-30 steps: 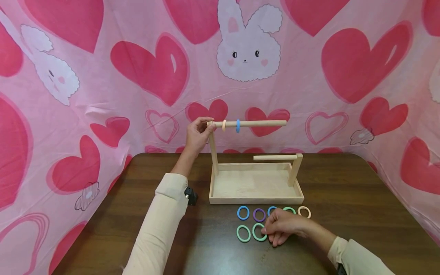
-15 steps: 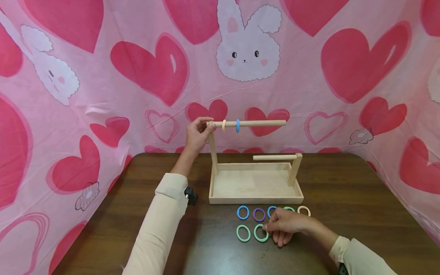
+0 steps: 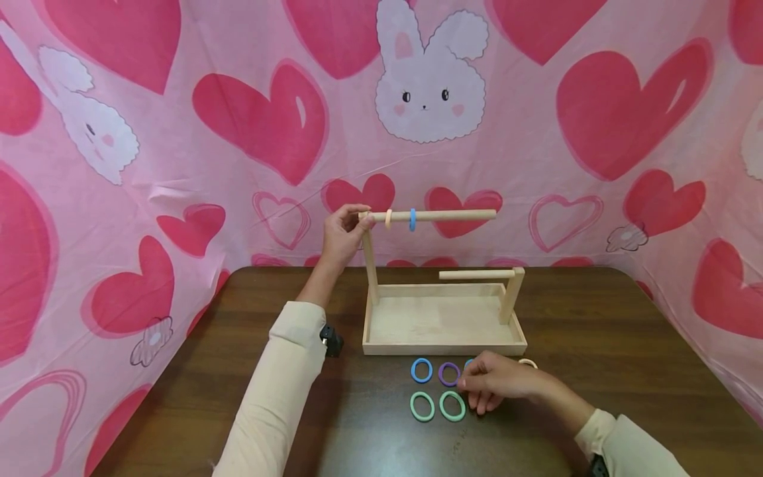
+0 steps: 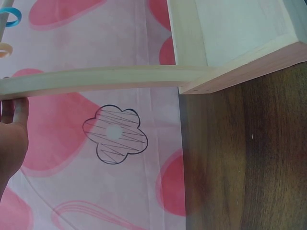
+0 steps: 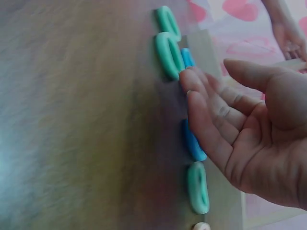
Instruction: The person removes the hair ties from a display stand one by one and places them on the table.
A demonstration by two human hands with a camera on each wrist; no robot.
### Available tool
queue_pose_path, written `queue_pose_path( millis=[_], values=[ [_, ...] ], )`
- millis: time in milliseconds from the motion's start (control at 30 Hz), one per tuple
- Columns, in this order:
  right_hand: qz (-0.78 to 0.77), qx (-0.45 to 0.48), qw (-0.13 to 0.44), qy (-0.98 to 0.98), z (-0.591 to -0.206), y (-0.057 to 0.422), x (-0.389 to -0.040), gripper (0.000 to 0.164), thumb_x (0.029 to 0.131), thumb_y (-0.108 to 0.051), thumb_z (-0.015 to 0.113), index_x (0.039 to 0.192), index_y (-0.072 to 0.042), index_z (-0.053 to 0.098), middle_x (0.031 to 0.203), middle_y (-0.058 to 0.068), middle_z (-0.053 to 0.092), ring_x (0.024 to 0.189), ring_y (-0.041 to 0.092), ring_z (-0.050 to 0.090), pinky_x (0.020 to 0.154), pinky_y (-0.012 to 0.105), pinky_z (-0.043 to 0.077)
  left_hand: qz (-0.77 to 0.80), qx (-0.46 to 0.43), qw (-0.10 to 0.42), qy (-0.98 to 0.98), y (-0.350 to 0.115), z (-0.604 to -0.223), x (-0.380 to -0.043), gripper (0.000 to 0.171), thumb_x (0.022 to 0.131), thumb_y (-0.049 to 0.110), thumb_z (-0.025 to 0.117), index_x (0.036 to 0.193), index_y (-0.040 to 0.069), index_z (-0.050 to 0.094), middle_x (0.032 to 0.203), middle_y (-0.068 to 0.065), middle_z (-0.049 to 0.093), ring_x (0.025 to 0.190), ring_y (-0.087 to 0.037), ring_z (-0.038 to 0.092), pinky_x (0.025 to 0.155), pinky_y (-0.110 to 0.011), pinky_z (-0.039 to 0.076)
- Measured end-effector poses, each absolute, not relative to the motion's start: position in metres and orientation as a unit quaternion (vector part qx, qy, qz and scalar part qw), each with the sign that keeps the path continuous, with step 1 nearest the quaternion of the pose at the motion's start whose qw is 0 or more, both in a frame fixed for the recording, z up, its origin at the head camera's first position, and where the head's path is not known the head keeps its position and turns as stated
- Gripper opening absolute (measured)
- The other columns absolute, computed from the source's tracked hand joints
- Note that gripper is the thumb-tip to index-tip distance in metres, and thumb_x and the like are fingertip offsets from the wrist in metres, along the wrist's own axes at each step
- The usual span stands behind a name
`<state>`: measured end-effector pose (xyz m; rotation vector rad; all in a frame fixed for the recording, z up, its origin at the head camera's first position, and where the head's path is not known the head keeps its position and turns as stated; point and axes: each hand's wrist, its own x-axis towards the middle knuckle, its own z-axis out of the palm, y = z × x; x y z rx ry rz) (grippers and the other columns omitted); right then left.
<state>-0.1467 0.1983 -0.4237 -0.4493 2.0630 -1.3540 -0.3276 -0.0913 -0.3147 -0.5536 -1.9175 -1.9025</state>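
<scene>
In the head view, my left hand (image 3: 344, 233) grips the top left corner of a wooden stand, where the tall post (image 3: 370, 268) meets the upper rod (image 3: 456, 215). A peach ring (image 3: 388, 219) and a blue ring (image 3: 412, 220) hang on that rod. My right hand (image 3: 501, 379) hovers over rings lying on the table, its fingers loosely bent around nothing. Closest to its fingertips are a purple ring (image 3: 440, 375) and a green ring (image 3: 442, 407). Beneath it, another blue ring (image 5: 193, 141) and a green ring (image 5: 192, 187) show in the right wrist view.
The stand's shallow tray (image 3: 444, 349) sits behind the loose rings. A shorter rod (image 3: 475, 273) points left from its right post (image 3: 511, 298). Further rings on the table (image 3: 286, 397) are blue (image 3: 412, 371), green (image 3: 412, 407) and peach (image 3: 528, 362). A patterned pink cloth (image 3: 518, 152) hangs behind.
My right hand has left the front green ring, which was nudged slightly right, and moved back toward the purple and blue rings. The left hand keeps its grip on the stand.
</scene>
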Motion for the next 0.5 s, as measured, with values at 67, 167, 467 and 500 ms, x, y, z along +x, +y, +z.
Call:
queue_pose_path(
  millis=[67,167,467,500],
  values=[
    [-0.522,-0.187,0.301,0.776,-0.417,0.198,-0.150,0.035,0.103,-0.019,0.056,0.104,0.015,0.065,0.074,0.000,0.068,0.063,0.006,0.067,0.057,0.020,0.056,-0.678,-0.198,0.191,-0.681,-0.091,-0.315,-0.328,0.025,0.090,-0.005,0.071,0.113,-0.013,0.066,0.095,-0.009,0.074,0.078,0.002,0.067,0.075,-0.014,0.057],
    [-0.531,-0.208,0.277,0.774,-0.407,0.199,-0.155,0.036,0.104,-0.019,0.055,0.110,0.016,0.063,0.080,0.004,0.070,0.067,0.007,0.069,0.062,0.024,0.059,-0.680,-0.205,0.194,-0.676,-0.091,-0.314,-0.329,0.024,0.090,-0.005,0.071,0.112,-0.014,0.066,0.090,0.002,0.073,0.078,0.002,0.066,0.075,-0.015,0.057],
    [-0.537,-0.268,0.191,0.776,-0.379,0.191,-0.173,0.033,0.106,-0.015,0.054,0.113,0.016,0.063,0.090,0.030,0.069,0.074,0.007,0.072,0.069,0.032,0.064,-0.678,-0.203,0.193,-0.680,-0.091,-0.314,-0.328,0.025,0.091,-0.005,0.071,0.112,-0.014,0.065,0.090,0.001,0.073,0.077,0.002,0.066,0.074,-0.014,0.056],
    [-0.538,-0.271,0.184,0.777,-0.376,0.189,-0.175,0.033,0.106,-0.015,0.054,0.113,0.015,0.063,0.090,0.031,0.069,0.075,0.008,0.072,0.070,0.032,0.064,-0.676,-0.202,0.194,-0.682,-0.091,-0.315,-0.328,0.024,0.091,-0.004,0.071,0.113,-0.014,0.066,0.091,-0.003,0.074,0.077,0.002,0.066,0.074,-0.014,0.056]
  ],
)
